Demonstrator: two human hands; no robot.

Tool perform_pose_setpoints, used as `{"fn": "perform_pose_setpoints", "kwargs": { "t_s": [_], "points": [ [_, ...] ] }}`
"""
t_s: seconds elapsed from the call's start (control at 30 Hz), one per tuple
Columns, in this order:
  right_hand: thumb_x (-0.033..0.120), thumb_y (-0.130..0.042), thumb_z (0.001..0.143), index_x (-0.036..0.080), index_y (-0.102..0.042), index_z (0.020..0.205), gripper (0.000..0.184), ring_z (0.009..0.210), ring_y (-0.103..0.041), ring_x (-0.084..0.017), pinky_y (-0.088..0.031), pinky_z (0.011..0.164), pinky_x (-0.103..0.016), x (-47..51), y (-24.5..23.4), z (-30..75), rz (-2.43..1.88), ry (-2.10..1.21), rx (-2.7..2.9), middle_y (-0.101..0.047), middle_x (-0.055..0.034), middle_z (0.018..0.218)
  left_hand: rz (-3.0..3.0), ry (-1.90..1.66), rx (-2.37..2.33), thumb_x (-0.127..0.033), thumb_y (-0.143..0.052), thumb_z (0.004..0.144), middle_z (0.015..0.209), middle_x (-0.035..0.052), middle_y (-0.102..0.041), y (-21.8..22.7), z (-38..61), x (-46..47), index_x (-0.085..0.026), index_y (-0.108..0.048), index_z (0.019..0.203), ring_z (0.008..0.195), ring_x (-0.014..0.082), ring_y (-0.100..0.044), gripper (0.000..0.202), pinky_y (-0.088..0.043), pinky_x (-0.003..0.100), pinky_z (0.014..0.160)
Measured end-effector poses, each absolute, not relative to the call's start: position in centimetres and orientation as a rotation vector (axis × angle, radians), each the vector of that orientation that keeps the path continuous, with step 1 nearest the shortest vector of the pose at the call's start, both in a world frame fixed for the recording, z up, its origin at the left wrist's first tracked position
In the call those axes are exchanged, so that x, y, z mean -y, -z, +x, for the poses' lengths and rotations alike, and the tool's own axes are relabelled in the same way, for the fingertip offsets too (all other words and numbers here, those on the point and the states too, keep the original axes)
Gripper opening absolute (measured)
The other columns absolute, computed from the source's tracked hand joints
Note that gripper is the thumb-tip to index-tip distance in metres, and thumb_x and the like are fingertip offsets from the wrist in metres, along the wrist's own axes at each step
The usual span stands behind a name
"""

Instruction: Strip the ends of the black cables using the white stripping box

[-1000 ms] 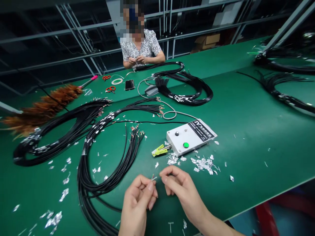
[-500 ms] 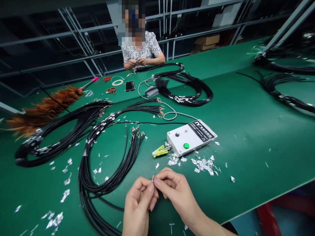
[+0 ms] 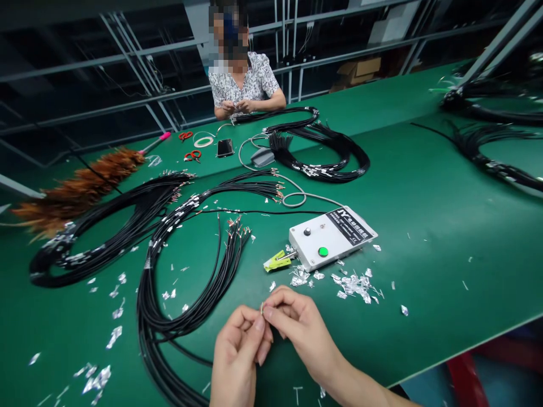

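My left hand (image 3: 237,350) and my right hand (image 3: 297,328) meet above the near edge of the green table (image 3: 424,186). Both pinch the same thin black cable end (image 3: 262,308), whose bare silvery tip sticks up between the fingertips. The cable drops behind my left hand toward a looped bundle of black cables (image 3: 186,294) lying just to the left. Ahead of my right hand stands a white box with a green button (image 3: 331,237), a yellow-green clip (image 3: 278,260) at its near corner.
Silvery foil scraps (image 3: 352,282) litter the table by the box and at the left. More black cable bundles (image 3: 106,226) lie further back. A feather duster (image 3: 76,186), red scissors (image 3: 192,155) and a phone (image 3: 224,147) lie beyond. A person (image 3: 244,85) sits across handling cables.
My right hand has moved left to meet my left hand and now pinches the cable tip with it; a second ago the two hands were slightly apart.
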State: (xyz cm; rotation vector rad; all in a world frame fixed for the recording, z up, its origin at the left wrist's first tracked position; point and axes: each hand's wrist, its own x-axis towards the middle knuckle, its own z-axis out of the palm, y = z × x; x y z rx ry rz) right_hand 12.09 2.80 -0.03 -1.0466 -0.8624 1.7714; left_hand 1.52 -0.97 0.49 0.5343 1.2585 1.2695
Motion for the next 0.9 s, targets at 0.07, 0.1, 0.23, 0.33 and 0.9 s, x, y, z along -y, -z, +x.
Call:
{"fn": "perform_pose_setpoints", "kwargs": {
  "t_s": [0.07, 0.1, 0.23, 0.33, 0.9],
  "points": [
    [0.032, -0.070, 0.070, 0.015, -0.061, 0.063, 0.020, 0.047, -0.041, -0.004, -0.033, 0.047, -0.020, -2.7, 0.1, 12.0, -1.057, -1.771, 0.847, -0.053, 0.0030, 0.069, 0.533, -1.289, -1.273, -0.044, -0.080, 0.069, 0.054, -0.0034, -0.052, -0.6, 1.8, 1.0, -0.014, -0.059, 0.063, 0.048, 0.0053, -0.035, 0.037, -0.025, 0.018, 0.048],
    [0.031, -0.069, 0.070, 0.015, -0.060, 0.062, 0.020, 0.047, -0.042, -0.005, -0.034, 0.047, -0.020, -2.7, 0.1, 11.9, -1.061, -1.757, 0.848, -0.053, 0.0030, 0.067, 0.532, -1.298, -1.280, -0.044, -0.081, 0.069, 0.054, -0.0034, -0.052, -0.6, 1.9, 1.0, -0.014, -0.059, 0.063, 0.048, 0.0055, -0.035, 0.037, -0.025, 0.018, 0.048],
    [0.029, -0.067, 0.071, 0.017, -0.059, 0.062, 0.017, 0.052, -0.047, -0.008, -0.037, 0.049, -0.021, -2.7, 0.2, 12.3, -1.093, -1.584, 0.947, -0.052, 0.0023, 0.068, 0.503, -1.331, -1.300, -0.043, -0.081, 0.068, 0.057, -0.0026, -0.053, -1.0, 2.0, 1.0, -0.015, -0.061, 0.064, 0.050, 0.0064, -0.036, 0.035, -0.027, 0.018, 0.048],
    [0.029, -0.065, 0.074, 0.017, -0.058, 0.065, 0.017, 0.053, -0.044, -0.008, -0.035, 0.049, -0.022, -2.9, 0.2, 12.9, -1.128, -1.510, 1.017, -0.052, 0.0022, 0.068, 0.469, -1.331, -1.300, -0.041, -0.082, 0.067, 0.058, -0.0019, -0.055, -1.2, 1.9, 0.9, -0.015, -0.060, 0.065, 0.049, 0.0058, -0.036, 0.034, -0.029, 0.018, 0.049],
    [0.029, -0.059, 0.084, 0.018, -0.057, 0.069, 0.019, 0.050, -0.046, -0.006, -0.037, 0.046, -0.020, -2.3, 0.7, 13.1, -1.049, -1.496, 1.163, -0.050, 0.0020, 0.074, 0.712, -1.260, -1.334, -0.042, -0.078, 0.072, 0.069, 0.0016, -0.063, -0.6, 1.8, 0.8, -0.016, -0.069, 0.094, 0.052, 0.0092, -0.049, 0.035, -0.040, 0.021, 0.050]
  ]
}}
